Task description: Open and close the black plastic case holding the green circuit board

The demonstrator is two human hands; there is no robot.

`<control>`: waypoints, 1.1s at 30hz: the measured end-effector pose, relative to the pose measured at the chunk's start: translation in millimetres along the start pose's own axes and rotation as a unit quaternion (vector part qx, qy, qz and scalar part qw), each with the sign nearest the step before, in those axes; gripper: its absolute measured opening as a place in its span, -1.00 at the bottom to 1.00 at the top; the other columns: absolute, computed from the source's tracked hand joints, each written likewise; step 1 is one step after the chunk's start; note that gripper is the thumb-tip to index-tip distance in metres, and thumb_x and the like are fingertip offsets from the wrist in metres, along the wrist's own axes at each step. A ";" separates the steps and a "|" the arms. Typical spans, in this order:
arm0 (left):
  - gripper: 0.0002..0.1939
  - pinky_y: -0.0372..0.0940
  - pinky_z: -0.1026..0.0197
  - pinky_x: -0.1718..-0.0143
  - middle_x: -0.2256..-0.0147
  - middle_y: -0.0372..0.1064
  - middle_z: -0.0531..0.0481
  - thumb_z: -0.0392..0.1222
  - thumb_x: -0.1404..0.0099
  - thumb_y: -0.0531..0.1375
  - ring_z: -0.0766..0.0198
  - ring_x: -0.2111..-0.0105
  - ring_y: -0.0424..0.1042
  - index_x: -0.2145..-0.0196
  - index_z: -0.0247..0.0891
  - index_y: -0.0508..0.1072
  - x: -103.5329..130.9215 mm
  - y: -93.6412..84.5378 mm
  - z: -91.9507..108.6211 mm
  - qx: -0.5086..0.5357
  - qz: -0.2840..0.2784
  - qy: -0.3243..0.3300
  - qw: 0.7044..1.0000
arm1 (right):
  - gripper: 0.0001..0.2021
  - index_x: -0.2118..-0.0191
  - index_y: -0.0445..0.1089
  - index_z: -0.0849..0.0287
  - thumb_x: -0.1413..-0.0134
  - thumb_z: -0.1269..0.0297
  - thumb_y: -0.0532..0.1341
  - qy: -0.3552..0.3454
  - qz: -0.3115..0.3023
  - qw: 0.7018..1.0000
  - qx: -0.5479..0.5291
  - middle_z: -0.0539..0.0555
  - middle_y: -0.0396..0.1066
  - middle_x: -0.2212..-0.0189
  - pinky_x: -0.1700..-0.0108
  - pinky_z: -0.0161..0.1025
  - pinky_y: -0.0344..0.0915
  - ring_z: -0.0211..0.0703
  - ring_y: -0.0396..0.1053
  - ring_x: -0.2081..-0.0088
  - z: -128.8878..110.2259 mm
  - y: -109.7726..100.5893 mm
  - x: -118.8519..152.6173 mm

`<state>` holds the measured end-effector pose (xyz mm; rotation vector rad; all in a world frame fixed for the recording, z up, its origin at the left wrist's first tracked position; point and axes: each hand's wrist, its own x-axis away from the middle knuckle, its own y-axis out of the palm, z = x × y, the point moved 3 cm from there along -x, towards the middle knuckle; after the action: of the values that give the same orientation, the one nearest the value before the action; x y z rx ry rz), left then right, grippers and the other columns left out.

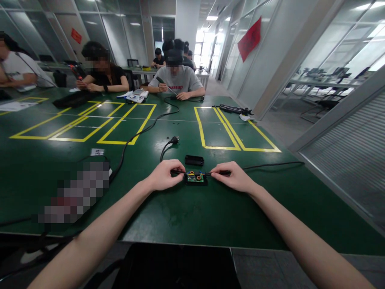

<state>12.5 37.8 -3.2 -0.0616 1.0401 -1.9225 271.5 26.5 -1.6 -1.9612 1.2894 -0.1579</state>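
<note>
In front of me a green circuit board [192, 178] with small ring-shaped coils sits in an open black plastic case [197, 183]. My left hand [168, 174] pinches the black cable at the left end of the case. On the other side, my right hand [233, 176] is closed on the black cable [270, 164] that leads away to the right. Just beyond the board lies the loose black case cover [194, 160], its hollow side up. A black power plug [174, 140] rests behind my left hand, its cord running back toward that hand.
A blurred-out object [78, 192] lies at the left near a paper label [97, 152]. A long black cord [144, 130] crosses the table [180, 216]. Yellow tape rectangles [207, 147] mark the surface. A folded black tripod-like item [234, 109] lies far right. Across sits a person [177, 80] with a screwdriver.
</note>
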 end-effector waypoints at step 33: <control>-0.80 0.25 0.27 0.32 0.32 0.46 0.00 -0.20 -0.42 0.15 0.27 0.37 0.44 0.26 -0.21 0.58 -1.3 4.9 -3.4 -0.112 -0.058 0.017 0.992 | -0.84 0.30 0.56 0.17 -0.17 0.24 0.25 0.001 -0.022 1.000 -0.020 0.06 0.52 0.42 0.40 -0.26 0.27 -0.21 0.37 0.45 11.1 5.6 -2.5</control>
<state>15.2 39.9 -8.2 -0.2205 1.2964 -1.9080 271.5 33.3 -12.3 -2.0247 1.2604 -0.1559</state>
